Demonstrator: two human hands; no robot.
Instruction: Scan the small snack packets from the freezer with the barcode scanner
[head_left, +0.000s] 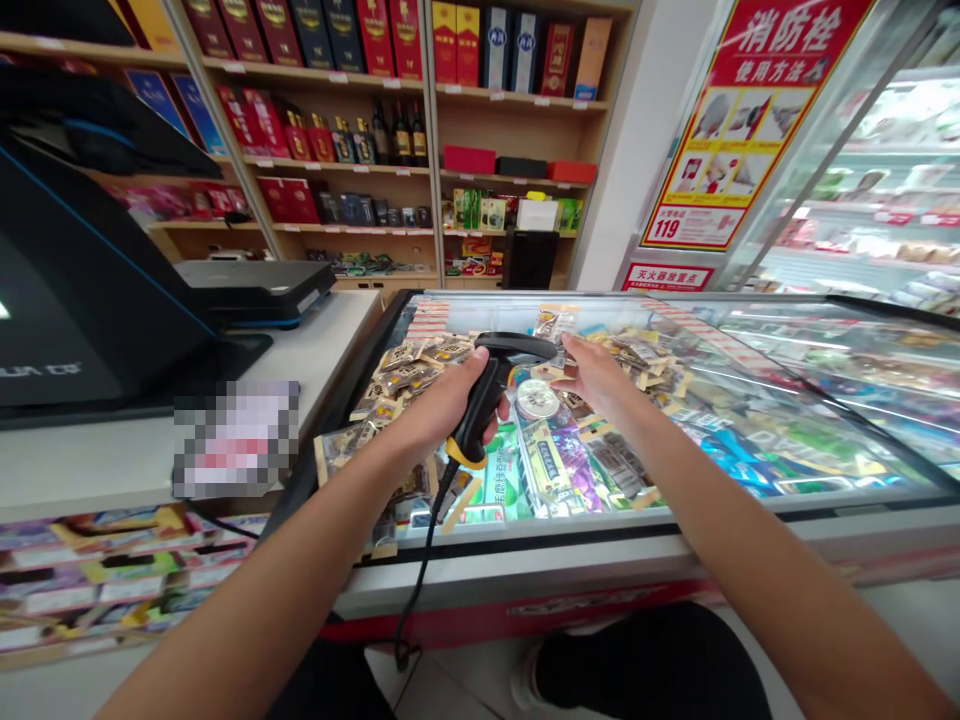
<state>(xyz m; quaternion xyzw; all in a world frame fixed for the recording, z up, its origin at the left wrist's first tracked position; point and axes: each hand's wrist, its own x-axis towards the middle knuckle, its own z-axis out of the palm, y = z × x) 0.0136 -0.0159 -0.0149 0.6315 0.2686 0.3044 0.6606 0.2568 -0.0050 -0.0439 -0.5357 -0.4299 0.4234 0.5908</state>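
Observation:
My left hand (456, 398) is wrapped round the grip of a black and yellow barcode scanner (480, 405), its head pointing right and its cable hanging down over the freezer's front edge. Just past the scanner head, my right hand (600, 372) pinches a small clear snack packet (553, 321) at its edge. Beneath both hands, many similar brown snack packets (409, 368) lie spread over the glass top of a chest freezer (772, 340). A round silver-white lid or tin (537, 398) shows below the right fingers, among colourful packages.
To the left is a counter (300, 365) with a dark checkout terminal (90, 270), a flat scale (259, 285) and a blurred-out item (238, 435). Shelves (322, 165) of boxes and bottles stand behind. A refrigerated display (885, 190) is at the right.

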